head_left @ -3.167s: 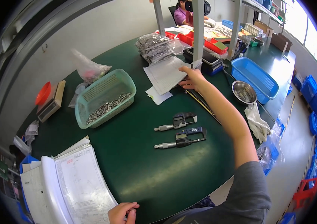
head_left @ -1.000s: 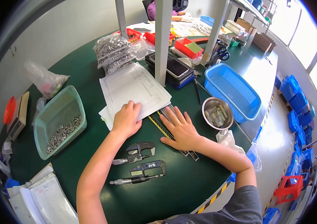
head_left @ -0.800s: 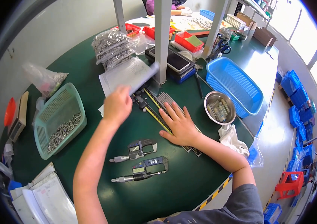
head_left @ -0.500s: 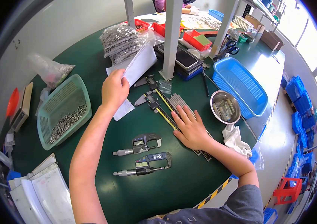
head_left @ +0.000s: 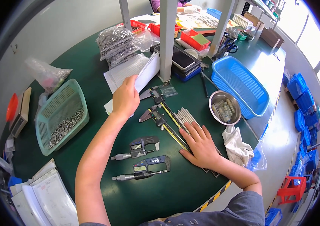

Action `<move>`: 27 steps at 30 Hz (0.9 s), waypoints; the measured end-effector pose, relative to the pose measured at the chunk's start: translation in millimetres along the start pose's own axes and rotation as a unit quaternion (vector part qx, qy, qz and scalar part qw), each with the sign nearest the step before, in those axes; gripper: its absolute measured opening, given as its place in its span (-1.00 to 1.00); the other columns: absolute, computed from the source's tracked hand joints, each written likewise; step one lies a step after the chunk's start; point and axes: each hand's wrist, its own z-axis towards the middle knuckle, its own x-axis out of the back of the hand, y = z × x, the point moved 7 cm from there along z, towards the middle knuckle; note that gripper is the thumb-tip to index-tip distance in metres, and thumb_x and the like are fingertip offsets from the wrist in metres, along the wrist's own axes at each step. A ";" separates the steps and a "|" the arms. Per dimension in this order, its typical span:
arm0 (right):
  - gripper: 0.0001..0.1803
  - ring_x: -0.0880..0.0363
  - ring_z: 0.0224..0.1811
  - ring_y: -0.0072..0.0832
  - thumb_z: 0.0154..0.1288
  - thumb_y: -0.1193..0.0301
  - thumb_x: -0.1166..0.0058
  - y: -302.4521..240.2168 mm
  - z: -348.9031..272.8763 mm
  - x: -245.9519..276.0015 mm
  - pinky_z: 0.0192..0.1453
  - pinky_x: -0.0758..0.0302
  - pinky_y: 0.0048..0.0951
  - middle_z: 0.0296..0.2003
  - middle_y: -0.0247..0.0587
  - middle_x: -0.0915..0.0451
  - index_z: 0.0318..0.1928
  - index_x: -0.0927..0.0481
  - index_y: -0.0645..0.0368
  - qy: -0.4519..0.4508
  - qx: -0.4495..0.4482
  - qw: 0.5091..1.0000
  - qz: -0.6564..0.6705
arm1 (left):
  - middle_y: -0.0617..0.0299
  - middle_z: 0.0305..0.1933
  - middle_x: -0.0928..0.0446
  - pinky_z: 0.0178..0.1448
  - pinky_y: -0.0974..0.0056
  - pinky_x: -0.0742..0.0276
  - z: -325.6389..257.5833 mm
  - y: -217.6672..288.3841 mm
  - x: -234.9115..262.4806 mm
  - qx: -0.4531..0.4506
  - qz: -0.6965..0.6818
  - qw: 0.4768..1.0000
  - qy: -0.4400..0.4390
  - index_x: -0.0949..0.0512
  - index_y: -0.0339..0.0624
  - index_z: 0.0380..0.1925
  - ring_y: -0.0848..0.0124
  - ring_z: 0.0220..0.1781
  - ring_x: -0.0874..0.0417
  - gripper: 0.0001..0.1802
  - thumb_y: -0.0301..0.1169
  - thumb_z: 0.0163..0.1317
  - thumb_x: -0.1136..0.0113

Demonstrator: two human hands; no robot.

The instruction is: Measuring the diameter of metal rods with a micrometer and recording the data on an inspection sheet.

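My left hand (head_left: 126,98) pinches a white paper sheet (head_left: 148,73), lifted upright at its right edge. Ruled sheets (head_left: 120,72) lie spread beside it. Flat, with fingers spread, my right hand (head_left: 200,147) rests over two digital calipers and a bundle of thin metal rods (head_left: 184,114). The nearer caliper (head_left: 159,119) and the farther caliper (head_left: 157,96) lie side by side, jaws toward the paper; their far ends pass under my palm. Left of that hand, two digital micrometers, an upper one (head_left: 137,147) and a lower one (head_left: 140,169), lie on the green table.
A green basket (head_left: 78,94) of metal pins stands left. Bagged parts (head_left: 116,43) sit behind the paper, near a grey post (head_left: 166,49). At right are a steel bowl (head_left: 213,98) of glass vials, a white cloth (head_left: 235,145) and a blue basket (head_left: 260,107). A person works at the far end.
My right hand has slid nearer me, and the calipers and rods have shifted with it. My left hand has moved right with the sheet, and more of the ruled paper shows.
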 end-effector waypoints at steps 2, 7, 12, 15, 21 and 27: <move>-0.31 -0.10 0.38 -0.02 0.20 0.09 -0.05 -3.4 2.3 3.2 0.40 0.00 0.09 0.31 0.06 -0.18 0.28 -0.29 0.15 0.004 -0.009 1.000 -0.026 | 0.02 -0.08 -0.54 -0.14 0.04 -0.52 1.7 -1.6 6.0 -0.009 -0.012 1.000 0.015 -0.42 -0.19 -0.01 0.01 -0.18 -0.60 -0.62 -0.60 0.11 0.02; -0.41 -0.25 0.28 -0.11 0.18 0.18 -0.09 -11.6 26.4 15.7 0.35 -0.12 -0.04 0.16 0.01 -0.35 0.18 -0.38 0.19 0.062 0.053 0.997 -0.006 | 0.01 -0.07 -0.55 -0.15 0.02 -0.51 7.0 -8.5 17.1 -0.010 -0.008 0.999 0.045 -0.39 -0.17 0.03 -0.01 -0.19 -0.59 -0.60 -0.60 0.14 0.04; -0.68 -0.49 -0.15 -0.27 0.14 0.21 -0.12 1.9 112.5 2.8 -0.10 -0.35 -0.26 -0.28 -0.18 -0.54 -0.19 -0.56 0.16 0.104 -0.008 0.994 -0.029 | -0.09 -0.10 -0.56 -0.14 -0.03 -0.50 1.6 -23.0 -1.3 0.097 -0.010 0.995 -0.019 -0.32 -0.16 0.10 -0.05 -0.16 -0.60 -0.54 -0.58 0.14 0.04; -0.55 -0.61 -0.25 -0.19 0.01 0.06 -0.20 17.5 163.0 -8.8 -0.22 -0.51 -0.19 -0.32 -0.09 -0.59 -0.28 -0.56 0.20 0.071 -0.138 0.987 -0.030 | -0.13 -0.16 -0.57 -0.09 -0.05 -0.47 -3.0 -33.0 -9.8 0.130 -0.035 0.991 -0.015 -0.32 -0.14 0.10 -0.07 -0.13 -0.59 -0.52 -0.58 0.11 0.02; -0.64 -0.67 -0.37 -0.14 -0.23 0.22 -0.25 28.8 188.0 -18.1 -0.29 -0.60 -0.22 -0.45 -0.04 -0.63 -0.44 -0.56 0.22 0.033 -0.190 0.981 -0.006 | -0.05 -0.15 -0.61 0.02 0.20 -0.48 -11.2 -80.9 -27.4 0.235 -0.186 0.954 0.016 -0.47 -0.26 -0.06 0.11 -0.09 -0.64 -0.58 -0.63 0.00 0.02; -0.64 -0.65 -0.32 -0.14 -0.21 0.20 -0.24 27.3 188.3 -10.9 -0.19 -0.56 -0.21 -0.43 -0.06 -0.63 -0.44 -0.58 0.22 0.035 -0.206 0.977 0.033 | 0.00 -0.06 -0.56 0.06 0.30 -0.45 -31.2 -115.7 -49.2 0.368 -0.420 0.830 -0.004 -0.36 -0.40 0.08 0.30 -0.02 -0.58 -0.49 -0.67 0.02 0.00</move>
